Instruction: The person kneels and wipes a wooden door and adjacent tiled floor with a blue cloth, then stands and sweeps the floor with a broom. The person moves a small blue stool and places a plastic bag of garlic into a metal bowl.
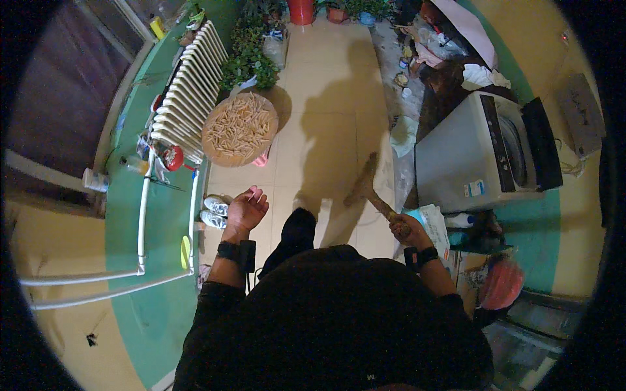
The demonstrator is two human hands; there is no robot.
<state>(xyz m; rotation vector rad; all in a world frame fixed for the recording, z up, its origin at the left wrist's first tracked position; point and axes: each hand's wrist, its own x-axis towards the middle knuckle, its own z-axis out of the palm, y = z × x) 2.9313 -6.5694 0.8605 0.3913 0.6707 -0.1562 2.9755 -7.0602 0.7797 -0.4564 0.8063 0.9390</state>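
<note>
In my right hand (411,232) I grip the bound handle of a short straw hand broom (363,186). Its fanned bristle end points away from me, over the tiled floor. My left hand (247,210) holds nothing; its fingers are loosely curled with the palm partly turned up. Nearest to that hand, a pair of pale shoes (215,212) sits by the wall. Beyond it is a round tray (213,155) spread with many pale, finger-shaped pieces (242,126).
A white radiator (188,93) and white pipes (143,215) line the left wall. Potted plants (249,63) and a red bucket (301,12) stand ahead. On the right are a top-loading washing machine (455,151) with its lid raised, a plastic package (433,222) and household clutter.
</note>
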